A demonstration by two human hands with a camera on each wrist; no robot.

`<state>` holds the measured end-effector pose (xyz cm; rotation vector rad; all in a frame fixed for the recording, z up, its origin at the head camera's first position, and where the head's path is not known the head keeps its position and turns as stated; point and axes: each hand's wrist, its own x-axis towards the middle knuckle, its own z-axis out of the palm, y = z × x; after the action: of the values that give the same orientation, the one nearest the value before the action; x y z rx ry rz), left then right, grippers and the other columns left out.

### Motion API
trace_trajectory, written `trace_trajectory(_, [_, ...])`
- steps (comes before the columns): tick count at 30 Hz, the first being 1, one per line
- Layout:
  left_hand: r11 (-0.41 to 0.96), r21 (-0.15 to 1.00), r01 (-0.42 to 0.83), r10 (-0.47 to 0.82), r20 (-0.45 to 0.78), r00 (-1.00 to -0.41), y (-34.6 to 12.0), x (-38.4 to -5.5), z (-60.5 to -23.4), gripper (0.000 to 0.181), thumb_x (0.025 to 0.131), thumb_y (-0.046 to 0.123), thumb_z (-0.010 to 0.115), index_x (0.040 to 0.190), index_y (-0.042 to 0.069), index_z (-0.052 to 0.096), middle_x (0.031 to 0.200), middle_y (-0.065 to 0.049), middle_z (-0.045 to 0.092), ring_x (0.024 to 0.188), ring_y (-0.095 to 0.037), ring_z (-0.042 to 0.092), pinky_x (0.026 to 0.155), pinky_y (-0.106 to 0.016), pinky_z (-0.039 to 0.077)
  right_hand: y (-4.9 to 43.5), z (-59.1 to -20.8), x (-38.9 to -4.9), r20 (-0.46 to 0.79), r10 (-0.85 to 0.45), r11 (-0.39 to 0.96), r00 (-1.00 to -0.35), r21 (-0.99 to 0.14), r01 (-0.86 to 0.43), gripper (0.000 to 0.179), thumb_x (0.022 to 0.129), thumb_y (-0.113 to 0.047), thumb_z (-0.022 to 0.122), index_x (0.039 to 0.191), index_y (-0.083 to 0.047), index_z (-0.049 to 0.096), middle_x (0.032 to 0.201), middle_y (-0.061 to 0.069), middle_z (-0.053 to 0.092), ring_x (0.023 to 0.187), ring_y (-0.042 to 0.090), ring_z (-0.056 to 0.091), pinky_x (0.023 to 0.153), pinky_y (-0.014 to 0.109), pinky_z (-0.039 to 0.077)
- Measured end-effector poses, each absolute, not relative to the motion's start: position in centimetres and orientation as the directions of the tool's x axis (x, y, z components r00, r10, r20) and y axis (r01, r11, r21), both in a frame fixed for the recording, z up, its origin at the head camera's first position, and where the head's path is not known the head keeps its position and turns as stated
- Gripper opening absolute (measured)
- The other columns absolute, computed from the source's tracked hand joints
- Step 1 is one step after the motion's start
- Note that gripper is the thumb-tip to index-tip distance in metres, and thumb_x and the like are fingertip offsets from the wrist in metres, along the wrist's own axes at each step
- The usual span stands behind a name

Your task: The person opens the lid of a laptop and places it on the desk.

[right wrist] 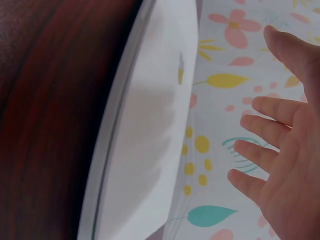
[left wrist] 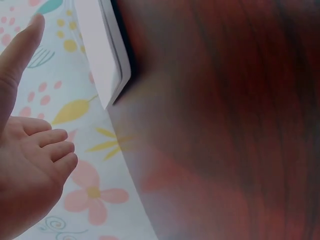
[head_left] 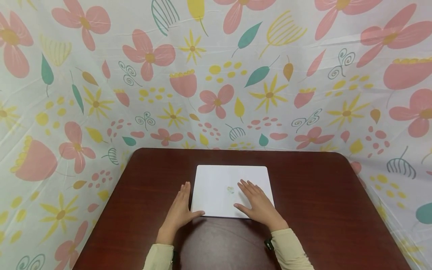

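Observation:
A closed white laptop (head_left: 210,187) with a small shiny logo at its centre lies flat on the table. Beside its left edge is my left hand (head_left: 179,212), fingers straight and thumb reaching toward the front left corner. My right hand (head_left: 261,210) hovers over the right part of the lid with its fingers extended. In the right wrist view, that hand (right wrist: 287,155) is apart from the laptop (right wrist: 150,115), and a shadow of fingers falls on the lid. The left wrist view has the laptop's corner (left wrist: 105,55) near the left hand (left wrist: 32,170), which holds nothing.
The dark reddish-brown wooden table (head_left: 320,198) has rounded far corners. A white cloth (head_left: 216,82) printed with flowers and leaves hangs behind it and along both sides. Light sleeves (head_left: 291,249) cover the forearms, with a dark band (head_left: 269,243) at the right wrist.

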<state>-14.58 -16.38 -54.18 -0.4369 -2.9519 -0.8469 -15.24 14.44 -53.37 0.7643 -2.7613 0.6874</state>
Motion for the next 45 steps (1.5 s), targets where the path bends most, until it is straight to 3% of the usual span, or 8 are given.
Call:
trace_trajectory(16, [0.813,0.543,0.21,0.244,0.008,-0.97,-16.3,-14.6,-55.2,0.119,0.067,0.043,0.086,0.152,-0.003,0.017,0.156,-0.021,0.021,0.144,-0.037,0.019,0.112,-0.052,0.026,13.6,-54.6,-15.0,0.243,-0.469,0.757,-0.849,-0.385,-0.528,0.078,0.084,-0.045,0.071,0.143,-0.001,0.044,0.147,0.017,0.042,0.135,0.038,0.038,0.107,0.055,0.032])
trace_trajectory(35, [0.804,0.548,0.233,0.3,-0.035,-0.953,-16.8,-15.0,-56.4,0.11,0.071,0.033,0.086,0.149,-0.008,0.021,0.153,-0.025,0.025,0.141,-0.041,0.023,0.111,-0.052,0.027,13.6,-55.7,-15.2,0.211,-0.524,0.753,-0.825,-0.339,-0.564,0.08,0.079,-0.044,0.075,0.138,0.002,0.048,0.145,0.019,0.045,0.132,0.038,0.042,0.105,0.056,0.036])
trace_trajectory(45, [0.796,0.576,0.184,0.28,-0.082,-0.956,-16.9,-14.9,-56.9,0.101,0.072,0.024,0.086,0.148,-0.007,0.025,0.148,-0.031,0.031,0.134,-0.048,0.033,0.103,-0.059,0.035,13.6,-56.0,-15.2,0.188,-0.557,0.744,-0.809,-0.32,-0.587,0.086,0.076,-0.046,0.077,0.139,0.004,0.046,0.146,0.02,0.043,0.132,0.039,0.041,0.105,0.057,0.035])
